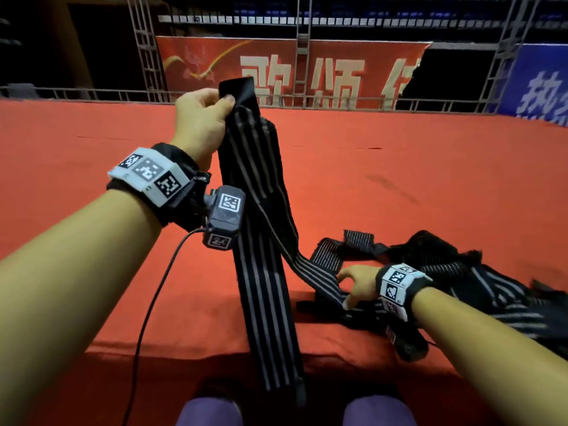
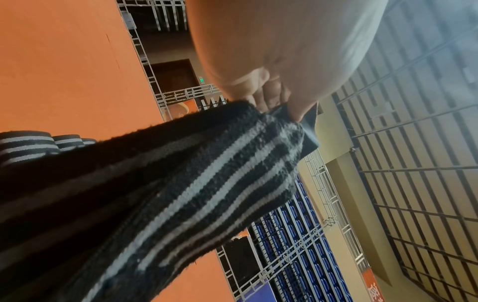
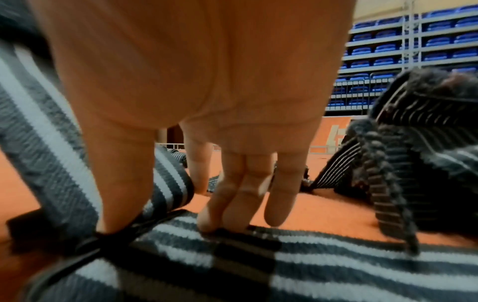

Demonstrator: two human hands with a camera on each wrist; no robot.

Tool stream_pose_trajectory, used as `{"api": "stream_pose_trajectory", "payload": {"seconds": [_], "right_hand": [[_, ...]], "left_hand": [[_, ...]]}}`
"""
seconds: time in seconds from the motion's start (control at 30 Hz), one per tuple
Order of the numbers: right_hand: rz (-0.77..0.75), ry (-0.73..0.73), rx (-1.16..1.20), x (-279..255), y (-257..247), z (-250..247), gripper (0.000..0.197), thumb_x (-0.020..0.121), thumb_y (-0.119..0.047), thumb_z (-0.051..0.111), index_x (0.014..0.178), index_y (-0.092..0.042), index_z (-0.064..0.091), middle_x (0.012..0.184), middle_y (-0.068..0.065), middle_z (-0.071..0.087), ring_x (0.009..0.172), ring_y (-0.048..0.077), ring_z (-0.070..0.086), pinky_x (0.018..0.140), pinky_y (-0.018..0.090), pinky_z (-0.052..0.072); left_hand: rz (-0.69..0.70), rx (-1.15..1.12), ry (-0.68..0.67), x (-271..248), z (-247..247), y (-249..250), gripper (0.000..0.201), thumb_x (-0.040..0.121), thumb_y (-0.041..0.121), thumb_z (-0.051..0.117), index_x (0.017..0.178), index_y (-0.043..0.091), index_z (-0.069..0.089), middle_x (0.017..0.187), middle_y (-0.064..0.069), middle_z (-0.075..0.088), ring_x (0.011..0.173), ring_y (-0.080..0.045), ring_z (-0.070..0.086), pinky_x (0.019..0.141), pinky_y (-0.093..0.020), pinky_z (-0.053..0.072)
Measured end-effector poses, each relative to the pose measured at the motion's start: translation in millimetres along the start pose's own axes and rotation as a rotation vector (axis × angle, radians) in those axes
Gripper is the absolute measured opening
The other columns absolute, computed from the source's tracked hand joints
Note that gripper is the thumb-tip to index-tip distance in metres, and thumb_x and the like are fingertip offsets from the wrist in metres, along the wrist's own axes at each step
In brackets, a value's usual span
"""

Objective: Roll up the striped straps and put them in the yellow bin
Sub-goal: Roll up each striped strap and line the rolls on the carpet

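Left hand (image 1: 201, 116) pinches raised striped strap (image 1: 261, 296); right hand (image 1: 358, 285), fingers straight, presses another strap (image 3: 284, 263).

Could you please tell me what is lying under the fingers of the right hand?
A flat striped strap lies under the right hand, on the red table. The table beneath that strap is covered.

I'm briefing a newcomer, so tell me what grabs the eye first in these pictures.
First, the long striped strap held up at centre by the left hand, which pinches its top end while the rest hangs past the red table's near edge. Next, the pile of striped straps at lower right, where the right hand presses straight fingers onto a strap.
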State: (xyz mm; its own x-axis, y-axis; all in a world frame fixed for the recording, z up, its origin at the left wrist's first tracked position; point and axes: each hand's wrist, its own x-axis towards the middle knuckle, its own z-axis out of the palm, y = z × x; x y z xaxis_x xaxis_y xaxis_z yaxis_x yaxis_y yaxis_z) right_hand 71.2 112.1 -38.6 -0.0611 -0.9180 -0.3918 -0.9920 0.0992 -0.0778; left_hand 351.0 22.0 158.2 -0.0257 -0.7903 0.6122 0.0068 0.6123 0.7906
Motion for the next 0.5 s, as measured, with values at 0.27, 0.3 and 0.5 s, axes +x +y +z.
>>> {"api": "stream_pose_trajectory", "payload": {"seconds": [0.27, 0.3, 0.5], "right_hand": [[0.026, -0.064, 0.259, 16, 3, 6, 0.029, 0.083, -0.021, 0.074, 0.105, -0.004, 0.066, 0.07, -0.004, 0.059, 0.059, 0.007, 0.054, 0.054, 0.015, 0.043], [0.034, -0.058, 0.251, 18, 5, 7, 0.021, 0.083, -0.02, 0.073, 0.098, -0.007, 0.067, 0.07, -0.003, 0.059, 0.062, 0.01, 0.055, 0.058, 0.017, 0.044], [0.124, 0.063, -0.098, 32, 12, 15, 0.027, 0.078, -0.036, 0.069, 0.07, -0.016, 0.053, 0.078, 0.0, 0.058, 0.077, 0.022, 0.057, 0.07, 0.025, 0.046]], "left_hand": [[0.029, -0.023, 0.086, 13, -22, 3, 0.021, 0.086, 0.018, 0.061, 0.066, 0.02, 0.066, 0.071, -0.001, 0.063, 0.072, -0.019, 0.061, 0.07, -0.034, 0.051], [0.03, -0.022, 0.092, 14, -24, 2, 0.02, 0.086, 0.018, 0.061, 0.067, 0.019, 0.066, 0.071, -0.001, 0.064, 0.073, -0.018, 0.061, 0.07, -0.034, 0.051], [0.022, 0.007, 0.175, 27, -43, 9, 0.03, 0.091, 0.016, 0.059, 0.062, 0.02, 0.065, 0.065, 0.007, 0.063, 0.071, -0.015, 0.062, 0.071, -0.034, 0.053]]}}
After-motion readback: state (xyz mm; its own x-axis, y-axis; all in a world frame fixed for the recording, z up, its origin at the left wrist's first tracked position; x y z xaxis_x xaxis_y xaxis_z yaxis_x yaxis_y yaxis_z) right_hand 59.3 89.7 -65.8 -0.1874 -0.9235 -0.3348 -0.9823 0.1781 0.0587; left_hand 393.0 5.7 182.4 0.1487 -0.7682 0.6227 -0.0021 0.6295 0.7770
